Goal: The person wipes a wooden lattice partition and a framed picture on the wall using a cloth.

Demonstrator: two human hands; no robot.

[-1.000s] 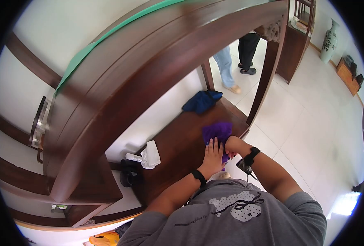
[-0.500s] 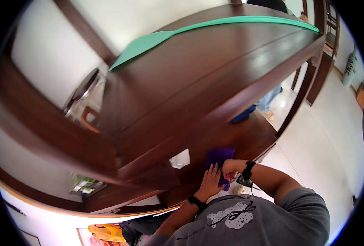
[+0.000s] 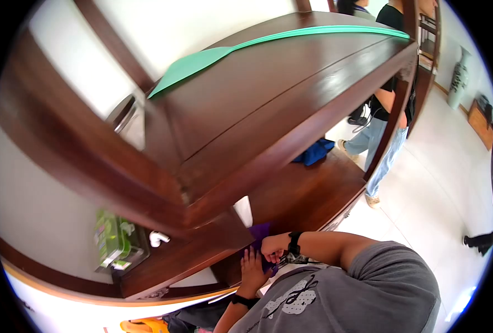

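Observation:
A purple cloth point(image 3: 260, 232) lies on the lower wooden shelf point(image 3: 291, 194), partly covered by both hands. My left hand point(image 3: 252, 270) rests on the cloth with its fingers spread. Just right of it, my right hand point(image 3: 274, 247) has its fingers curled against the cloth; whether they pinch it is hidden. Beyond the hands, a white tissue or paper point(image 3: 243, 211) shows below the edge of the upper shelf. A dark blue cloth bag point(image 3: 316, 151) sits at the far end of the lower shelf.
The upper shelf point(image 3: 246, 100) with a green sheet point(image 3: 196, 65) overhangs the left side. A green box point(image 3: 116, 241) and a white object point(image 3: 158, 238) stand at lower left. A person in light jeans point(image 3: 388, 144) is beyond the shelf post; a tall vase point(image 3: 458, 80) stands far right.
The view has shifted, and both hands with the purple cloth now appear lower and further left. The person in jeans has come into fuller view beside the shelf.

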